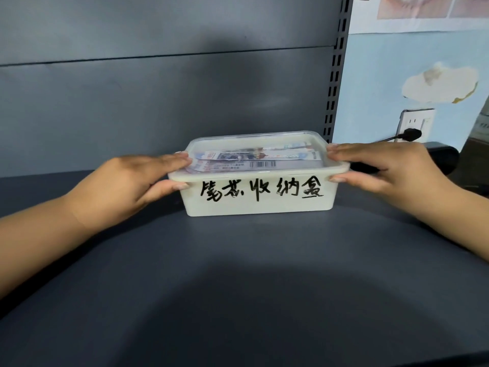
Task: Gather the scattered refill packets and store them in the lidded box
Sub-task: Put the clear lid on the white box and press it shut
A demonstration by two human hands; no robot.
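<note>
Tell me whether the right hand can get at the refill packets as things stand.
Probably not: the clear lid sits over the box, covering the refill packets. The right hand grips the lid's edge and would have to lift it first.

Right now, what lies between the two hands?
In the head view, only the lidded box, packets inside, gripped by left hand and right hand.

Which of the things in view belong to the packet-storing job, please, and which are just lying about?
Job: lidded box, clear lid, refill packets inside, left hand, right hand.
Lying about: wall socket, black plug, dark shelf.
</note>
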